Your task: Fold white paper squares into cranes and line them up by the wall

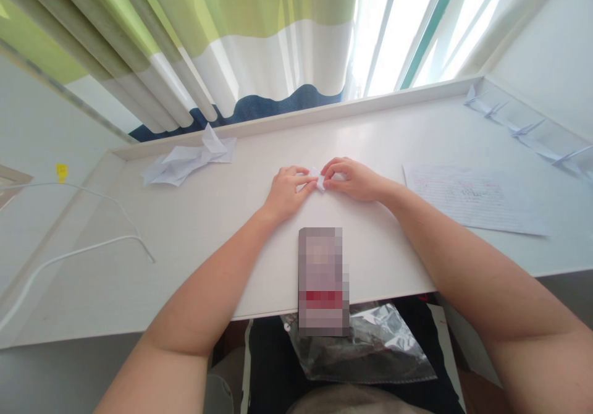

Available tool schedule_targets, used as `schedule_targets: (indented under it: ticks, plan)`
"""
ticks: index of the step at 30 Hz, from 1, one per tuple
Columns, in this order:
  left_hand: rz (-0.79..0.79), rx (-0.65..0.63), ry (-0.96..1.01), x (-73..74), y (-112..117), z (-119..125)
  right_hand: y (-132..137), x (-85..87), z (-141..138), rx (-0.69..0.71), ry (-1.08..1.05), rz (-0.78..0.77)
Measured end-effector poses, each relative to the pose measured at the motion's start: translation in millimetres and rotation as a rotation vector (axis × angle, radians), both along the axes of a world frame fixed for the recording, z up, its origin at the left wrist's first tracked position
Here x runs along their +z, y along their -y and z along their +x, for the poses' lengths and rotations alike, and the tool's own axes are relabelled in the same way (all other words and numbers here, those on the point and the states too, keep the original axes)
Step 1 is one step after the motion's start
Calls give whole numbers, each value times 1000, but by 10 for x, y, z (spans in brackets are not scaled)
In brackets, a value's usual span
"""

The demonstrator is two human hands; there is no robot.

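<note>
Over the middle of the white desk, a small piece of folded white paper (319, 181) is pinched between both hands. My left hand (291, 190) grips its left side with thumb and fingers closed. From the other side my right hand (349, 179) holds it between thumb and curled fingertips. The fingers cover much of the paper, so its full shape is hidden. Nearer to me, a phone-shaped object (322, 272), blurred into blocks, lies at the desk's front edge between my forearms.
Folded white papers (185, 162) lie at the back left. Several folded paper shapes (525, 133) line the right edge near a written sheet (477, 198). A white cable (92, 250) crosses the left side. A clear plastic bag (380, 346) rests on my lap below the desk edge.
</note>
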State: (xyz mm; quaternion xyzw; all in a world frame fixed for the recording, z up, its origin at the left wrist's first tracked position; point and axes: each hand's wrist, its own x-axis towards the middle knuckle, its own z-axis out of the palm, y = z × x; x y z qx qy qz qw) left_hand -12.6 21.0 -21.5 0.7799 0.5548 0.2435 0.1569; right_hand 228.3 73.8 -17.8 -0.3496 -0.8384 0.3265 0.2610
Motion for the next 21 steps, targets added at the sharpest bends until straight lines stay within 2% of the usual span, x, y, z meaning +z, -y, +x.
schedule_targets:
  ticks: [7, 17, 21]
  plan:
    - [14, 26, 19, 23, 36, 35, -14, -77, -23, -32, 70, 68]
    - [28, 23, 6, 6, 30, 51, 54, -25, -115, -139, 102, 67]
    - [43, 36, 22, 2, 24, 59, 99, -3, -116, -96, 65, 98]
